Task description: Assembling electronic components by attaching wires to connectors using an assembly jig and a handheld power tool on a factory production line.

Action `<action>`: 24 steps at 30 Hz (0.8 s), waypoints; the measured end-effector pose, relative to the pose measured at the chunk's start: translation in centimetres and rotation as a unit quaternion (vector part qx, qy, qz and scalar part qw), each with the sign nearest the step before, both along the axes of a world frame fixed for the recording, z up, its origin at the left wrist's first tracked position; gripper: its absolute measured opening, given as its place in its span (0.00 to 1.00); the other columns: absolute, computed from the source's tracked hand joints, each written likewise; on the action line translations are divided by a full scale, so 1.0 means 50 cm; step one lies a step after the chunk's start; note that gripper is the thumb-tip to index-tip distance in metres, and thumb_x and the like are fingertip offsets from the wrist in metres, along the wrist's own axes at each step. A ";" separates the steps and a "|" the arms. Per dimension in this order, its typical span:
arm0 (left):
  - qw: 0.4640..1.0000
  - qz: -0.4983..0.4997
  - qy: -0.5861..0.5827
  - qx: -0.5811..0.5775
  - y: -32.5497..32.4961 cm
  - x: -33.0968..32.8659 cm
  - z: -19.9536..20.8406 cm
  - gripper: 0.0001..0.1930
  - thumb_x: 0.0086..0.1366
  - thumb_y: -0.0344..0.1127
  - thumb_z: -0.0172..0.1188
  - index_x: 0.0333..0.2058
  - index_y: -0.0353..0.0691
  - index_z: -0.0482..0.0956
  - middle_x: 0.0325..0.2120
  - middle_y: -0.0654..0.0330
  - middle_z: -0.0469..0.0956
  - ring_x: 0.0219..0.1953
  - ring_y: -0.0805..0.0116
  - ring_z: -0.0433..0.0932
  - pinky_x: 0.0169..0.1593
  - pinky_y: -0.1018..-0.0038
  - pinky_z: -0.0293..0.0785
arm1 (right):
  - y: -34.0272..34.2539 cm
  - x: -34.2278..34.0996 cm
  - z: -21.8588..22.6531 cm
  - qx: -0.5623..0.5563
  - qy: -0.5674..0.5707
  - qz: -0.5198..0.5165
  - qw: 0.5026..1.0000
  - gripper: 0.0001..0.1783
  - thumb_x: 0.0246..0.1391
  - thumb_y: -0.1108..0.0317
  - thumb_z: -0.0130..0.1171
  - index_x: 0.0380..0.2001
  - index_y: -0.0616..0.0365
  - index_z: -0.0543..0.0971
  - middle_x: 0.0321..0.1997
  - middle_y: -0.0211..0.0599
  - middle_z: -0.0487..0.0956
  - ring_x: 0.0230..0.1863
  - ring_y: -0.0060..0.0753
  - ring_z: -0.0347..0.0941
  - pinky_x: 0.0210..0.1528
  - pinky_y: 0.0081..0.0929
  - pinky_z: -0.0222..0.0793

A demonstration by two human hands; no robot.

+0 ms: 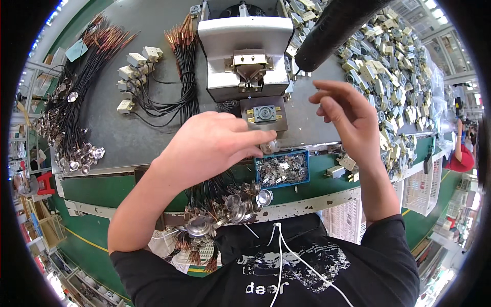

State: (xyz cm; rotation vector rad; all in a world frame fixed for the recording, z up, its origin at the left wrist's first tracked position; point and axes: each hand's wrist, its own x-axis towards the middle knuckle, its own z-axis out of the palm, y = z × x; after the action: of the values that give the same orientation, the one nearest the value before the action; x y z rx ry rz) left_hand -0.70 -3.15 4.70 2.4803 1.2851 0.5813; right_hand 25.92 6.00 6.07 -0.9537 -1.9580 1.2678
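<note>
My left hand (217,138) reaches across the table's front edge, with a small round silvery cap (269,147) between forefinger and thumb. Just beyond it, a grey plug-like part (264,113) with brass tabs sits on the metal block (279,125) in front of a bench press (245,56). My right hand (349,115) is raised to the right of the press, fingers curved and apart, with nothing visible in them. Its palm side is partly hidden.
A blue tray (282,185) of small metal pieces stands at the table's front edge. Black wire bundles (84,87) with metal cups lie left. Cream and grey connectors (378,71) are heaped right. A thick black tube (332,33) slants above the table.
</note>
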 end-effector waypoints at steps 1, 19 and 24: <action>0.999 0.023 -0.018 -0.027 0.006 0.004 0.011 0.20 0.60 0.40 0.70 0.52 0.51 0.84 0.25 0.61 0.78 0.28 0.58 0.79 0.35 0.64 0.75 | 0.002 -0.003 -0.001 0.020 0.021 0.002 1.000 0.16 0.69 0.74 0.56 0.59 0.63 0.77 0.46 0.36 0.84 0.39 0.17 0.75 0.42 0.17 0.71; 0.979 0.145 0.112 -0.089 0.069 0.036 -0.028 0.16 0.67 0.46 0.64 0.50 0.48 0.81 0.33 0.58 0.85 0.37 0.54 0.84 0.39 0.61 0.79 | 0.125 -0.131 0.138 0.183 0.148 -0.088 0.968 0.24 0.59 0.63 0.71 0.52 0.61 0.73 0.39 0.35 0.80 0.38 0.22 0.78 0.36 0.22 0.73; 0.984 0.152 0.081 -0.049 0.056 0.044 -0.050 0.14 0.67 0.46 0.64 0.47 0.47 0.79 0.32 0.58 0.84 0.36 0.55 0.84 0.37 0.62 0.79 | 0.104 -0.103 0.140 0.171 0.164 -0.065 0.969 0.18 0.59 0.64 0.71 0.45 0.60 0.76 0.34 0.33 0.81 0.32 0.21 0.78 0.32 0.21 0.73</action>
State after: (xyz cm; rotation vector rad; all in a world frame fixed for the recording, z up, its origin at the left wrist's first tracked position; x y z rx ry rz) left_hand 1.48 -0.37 2.19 2.3059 1.7307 0.3767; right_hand 20.78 11.19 13.05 -0.6415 -1.7458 0.9065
